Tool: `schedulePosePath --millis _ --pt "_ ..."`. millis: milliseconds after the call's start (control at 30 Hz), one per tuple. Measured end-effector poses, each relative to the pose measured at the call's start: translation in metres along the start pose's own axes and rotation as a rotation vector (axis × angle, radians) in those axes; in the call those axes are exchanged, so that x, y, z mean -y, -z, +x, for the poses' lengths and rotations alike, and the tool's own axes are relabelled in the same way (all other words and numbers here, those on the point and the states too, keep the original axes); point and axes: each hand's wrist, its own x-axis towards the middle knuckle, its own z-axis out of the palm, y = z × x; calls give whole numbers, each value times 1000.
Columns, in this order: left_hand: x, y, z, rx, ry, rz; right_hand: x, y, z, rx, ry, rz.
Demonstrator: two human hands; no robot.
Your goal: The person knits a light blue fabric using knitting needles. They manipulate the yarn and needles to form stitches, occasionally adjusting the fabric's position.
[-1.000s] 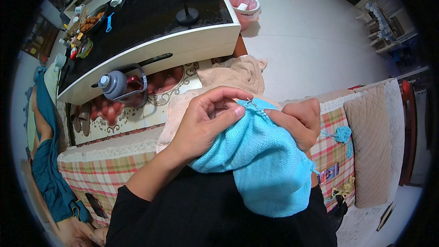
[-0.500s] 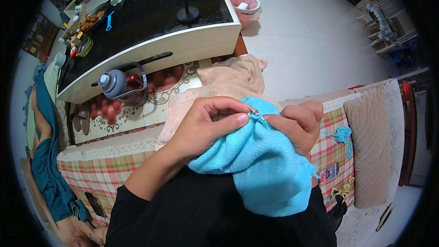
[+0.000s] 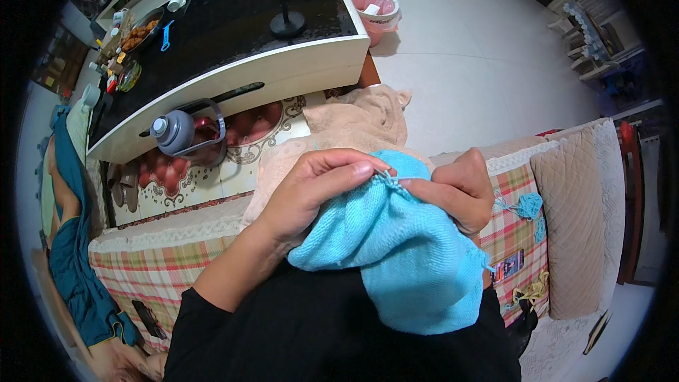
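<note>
Light-blue knitting hangs in soft folds from my hands over my black top. My left hand grips its upper edge from the left, thumb and forefinger pinched close to a thin knitting needle. Opposite it, my right hand is closed on the same edge, with its forefinger pointing toward the stitches. Only a short bit of the needle shows; the rest is hidden by fingers and knitting. A short yarn tail sticks out at the lower right of the piece.
A light-blue yarn ball and a phone lie on the plaid sofa cover. Ahead are a grey jug, a beige blanket, a black-topped table and a pink-lined bin. Another person lies at left.
My left thumb has slid up along the knitting's edge toward the forefinger. My right fingers have shifted slightly, the forefinger now straighter toward the stitches. The knitting stays in both hands.
</note>
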Motion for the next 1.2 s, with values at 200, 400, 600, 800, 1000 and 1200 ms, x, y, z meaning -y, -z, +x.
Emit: schedulePosePath --millis 200,400,600,800,1000,1200 --pt "7 2 -3 -81 -102 161 8 6 -4 56 10 -68" --pt "15 -7 -3 -104 -127 242 6 -3 2 99 -25 -66" --pt "18 -9 -3 -45 -195 390 -15 -21 1 360 -255 284" --pt "10 -3 -2 -56 -171 246 -1 -10 1 8 -82 -87" --pt "4 -7 -2 -101 -135 325 3 -10 -11 -80 -147 -88" --pt "5 -8 -1 -122 -149 284 2 -4 -10 -41 -91 62"
